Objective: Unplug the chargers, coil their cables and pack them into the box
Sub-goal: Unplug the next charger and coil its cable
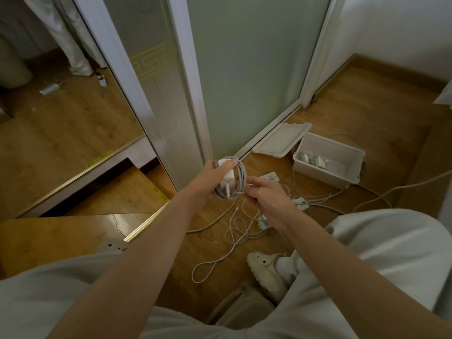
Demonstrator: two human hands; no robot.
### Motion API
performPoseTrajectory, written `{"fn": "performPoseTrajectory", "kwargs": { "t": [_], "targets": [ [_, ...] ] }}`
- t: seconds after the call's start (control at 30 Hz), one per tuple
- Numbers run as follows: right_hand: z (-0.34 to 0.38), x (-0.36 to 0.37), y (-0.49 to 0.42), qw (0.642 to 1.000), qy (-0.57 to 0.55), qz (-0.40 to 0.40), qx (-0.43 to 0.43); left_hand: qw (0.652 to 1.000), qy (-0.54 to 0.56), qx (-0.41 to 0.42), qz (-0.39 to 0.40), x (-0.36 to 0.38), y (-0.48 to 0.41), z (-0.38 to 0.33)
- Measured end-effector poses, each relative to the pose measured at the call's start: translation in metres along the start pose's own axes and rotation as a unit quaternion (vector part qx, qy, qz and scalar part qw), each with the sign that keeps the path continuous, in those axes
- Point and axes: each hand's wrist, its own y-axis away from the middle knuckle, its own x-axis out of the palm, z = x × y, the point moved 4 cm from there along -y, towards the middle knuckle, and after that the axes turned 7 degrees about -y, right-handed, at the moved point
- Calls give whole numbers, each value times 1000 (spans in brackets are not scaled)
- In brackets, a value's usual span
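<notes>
My left hand (208,178) grips a white charger (227,178) with its grey-white cable coil (241,177) looped around it, held above the floor. My right hand (266,195) pinches the cable at the coil's right side. A white plastic box (330,167) stands open on the floor to the right, with two coiled chargers (313,160) inside at its left end. Its lid (281,139) leans against the door frame beside it. Loose white cables (234,231) trail on the floor beneath my hands.
A white power strip (270,177) lies on the wooden floor behind my right hand, another plug block (301,203) to its right. A frosted glass door and a mirror panel stand ahead. My knees and a beige clog (266,272) fill the lower frame.
</notes>
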Motion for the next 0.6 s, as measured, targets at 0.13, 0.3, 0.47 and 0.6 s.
{"fn": "performPoseTrajectory", "kwargs": {
  "t": [0.13, 0.3, 0.47, 0.6],
  "targets": [
    [-3, 13, 2, 997, 65, -18, -27, 1000, 12, -13, -23, 0, -4, -2],
    [-9, 12, -2, 996, 81, -36, 3, 995, -66, 5, -69, 0, -6, -3],
    [-2, 7, 2, 991, 102, -55, -67, 995, -64, 52, -60, 4, -2, -9],
    [4, -3, -3, 980, 126, -94, -124, 999, 34, 18, -9, 10, 1, -6]
  ]
}}
